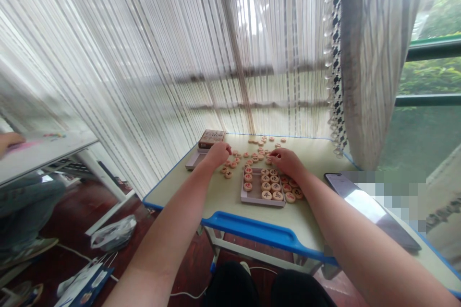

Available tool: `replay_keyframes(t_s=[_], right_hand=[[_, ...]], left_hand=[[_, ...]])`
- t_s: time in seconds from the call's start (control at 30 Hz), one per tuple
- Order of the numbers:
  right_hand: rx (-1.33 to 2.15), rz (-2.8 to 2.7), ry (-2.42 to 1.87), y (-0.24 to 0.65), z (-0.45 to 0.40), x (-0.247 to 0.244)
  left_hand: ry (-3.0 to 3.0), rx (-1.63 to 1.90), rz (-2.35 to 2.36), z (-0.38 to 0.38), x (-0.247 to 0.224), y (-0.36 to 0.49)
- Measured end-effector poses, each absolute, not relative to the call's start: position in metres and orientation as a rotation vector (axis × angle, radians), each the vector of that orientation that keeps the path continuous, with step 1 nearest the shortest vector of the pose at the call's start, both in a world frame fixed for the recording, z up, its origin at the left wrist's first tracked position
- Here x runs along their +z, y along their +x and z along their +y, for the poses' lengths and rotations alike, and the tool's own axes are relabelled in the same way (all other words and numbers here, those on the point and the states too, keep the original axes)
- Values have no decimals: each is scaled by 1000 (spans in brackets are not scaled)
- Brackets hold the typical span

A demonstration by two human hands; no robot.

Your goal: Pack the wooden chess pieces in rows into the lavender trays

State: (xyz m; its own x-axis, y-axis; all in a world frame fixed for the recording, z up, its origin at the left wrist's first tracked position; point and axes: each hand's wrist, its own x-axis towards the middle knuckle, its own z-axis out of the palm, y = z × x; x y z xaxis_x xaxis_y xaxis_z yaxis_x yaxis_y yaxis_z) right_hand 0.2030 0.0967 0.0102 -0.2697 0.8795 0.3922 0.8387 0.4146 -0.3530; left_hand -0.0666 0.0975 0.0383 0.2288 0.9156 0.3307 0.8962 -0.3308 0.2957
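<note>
On my feed, both bare arms reached over a cream desktop with blue edging [219, 196]. I had the left hand [221, 152] beyond the tray, at the left side of the scattered round wooden pieces with red or black characters [246, 155]; its fingers were curled in, and I could not tell whether they closed on a piece. The right hand [284, 159] hung palm down at the pieces' right side, fingertips bent close to a few; I could not make out whether they were together on one.

Nearer me sat a shallow pale-mauve tray [256, 186], with red-marked pieces in a column along its left wall and black-marked ones in two columns at its right. More pieces lay just outside its right wall, partly behind the right forearm. A brown printed box [212, 138] stood at the far left corner.
</note>
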Motion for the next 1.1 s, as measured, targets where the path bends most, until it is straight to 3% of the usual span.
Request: replay_keyframes(t_s=[0.33, 0.77, 0.93, 1.1], right_hand=[[57, -2084, -1546, 202, 107, 2], [-148, -1960, -1625, 203, 104, 0], [-41, -1836, -1613, 201, 102, 4], [28, -1575, -1629, 200, 96, 13]], left_hand=[[2579, 278, 1733, 91, 32, -57], [2656, 445, 1712, 91, 24, -43], [2521, 511, 1965, 94, 17, -35], [2486, 619, 1891, 96, 13, -31]])
